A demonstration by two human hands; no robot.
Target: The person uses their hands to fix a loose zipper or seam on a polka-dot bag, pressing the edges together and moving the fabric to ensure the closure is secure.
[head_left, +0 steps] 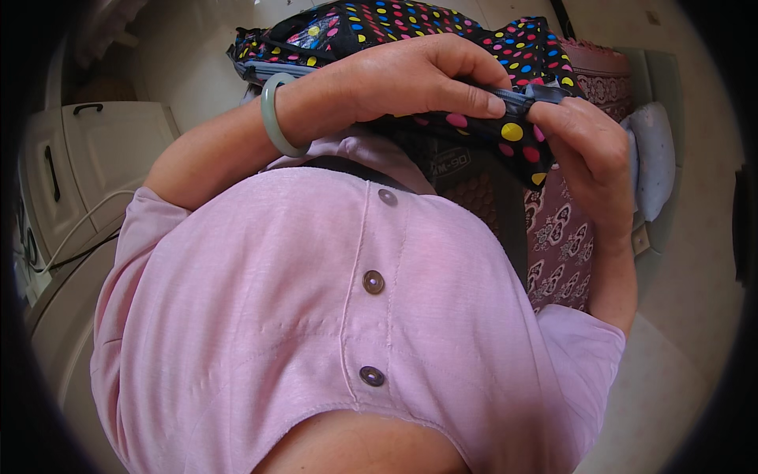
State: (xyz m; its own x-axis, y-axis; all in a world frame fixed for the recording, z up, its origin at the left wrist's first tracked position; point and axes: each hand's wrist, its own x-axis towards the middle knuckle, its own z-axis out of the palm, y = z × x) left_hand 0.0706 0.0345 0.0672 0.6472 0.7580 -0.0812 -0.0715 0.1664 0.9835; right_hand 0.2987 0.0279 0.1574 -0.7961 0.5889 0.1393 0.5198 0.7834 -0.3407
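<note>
A black bag (395, 28) covered in coloured dots lies across my lap at the top of the view. Along its near edge runs a blue-grey zipper (517, 98). My left hand (422, 83) grips that edge, thumb on top beside the zipper and fingers curled under or behind the fabric. At the zipper's right end, my right hand (588, 138) pinches the bag's edge between thumb and bent forefinger. Whether the slider is in that pinch is hidden. A pale green bangle (272, 118) circles my left wrist.
White cabinets (118, 150) with dark handles stand at the left, with cables near them. A patterned reddish cloth (559, 237) spreads below my right hand. A pale cushion-like thing (654, 158) lies at the right.
</note>
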